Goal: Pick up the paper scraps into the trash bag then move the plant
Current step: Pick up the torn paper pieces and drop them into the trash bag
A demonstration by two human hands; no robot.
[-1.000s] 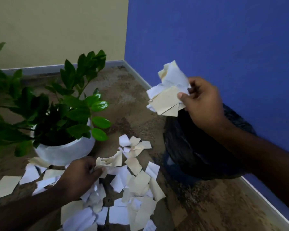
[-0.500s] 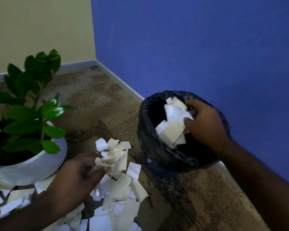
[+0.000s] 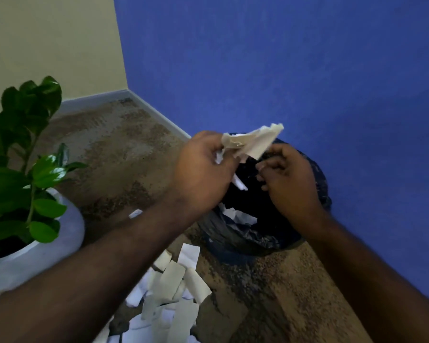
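Note:
My left hand (image 3: 203, 169) grips a bunch of cream and white paper scraps (image 3: 253, 142) above the open mouth of the black trash bag (image 3: 240, 238), which stands against the blue wall. My right hand (image 3: 287, 179) hovers over the bag's right side with fingers loosely curled and nothing in them. Several scraps (image 3: 238, 216) lie inside the bag. A pile of scraps (image 3: 174, 290) covers the floor in front of the bag, partly hidden by my left forearm. The green plant (image 3: 22, 149) in its white pot (image 3: 67, 233) stands at the left.
The brown mottled floor (image 3: 114, 149) runs back to the room's corner, where the cream wall meets the blue wall (image 3: 282, 65). A pale skirting (image 3: 159, 117) lines both walls. The pot stands close to the left of the scrap pile.
My right hand has dropped its scraps into the bag and now holds nothing. My left hand has lifted a bunch of scraps from the floor pile up over the bag's mouth.

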